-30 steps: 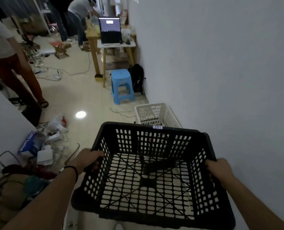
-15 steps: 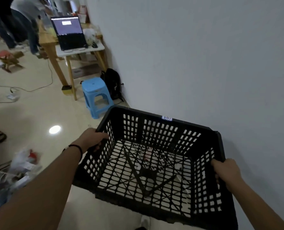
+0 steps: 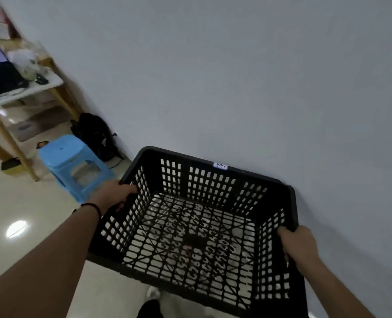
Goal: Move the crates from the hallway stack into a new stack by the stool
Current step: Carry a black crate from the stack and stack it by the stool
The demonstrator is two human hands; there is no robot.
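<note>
A black crate (image 3: 197, 228) is held off the floor between both hands, gripped at its left rim by the left hand (image 3: 113, 195) and at its right rim by the right hand (image 3: 299, 245), near the blue stool (image 3: 73, 162), against the wall.

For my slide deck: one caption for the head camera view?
Both hands, left and right, carry a black crate along the wall toward the blue stool.

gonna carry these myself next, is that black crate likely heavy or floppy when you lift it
Probably light: the black crate is empty, with walls and floor of open lattice. Likely stiff, since it keeps its square shape held only by the left hand and right hand at opposite rims. The slots should give a secure grip.
</note>
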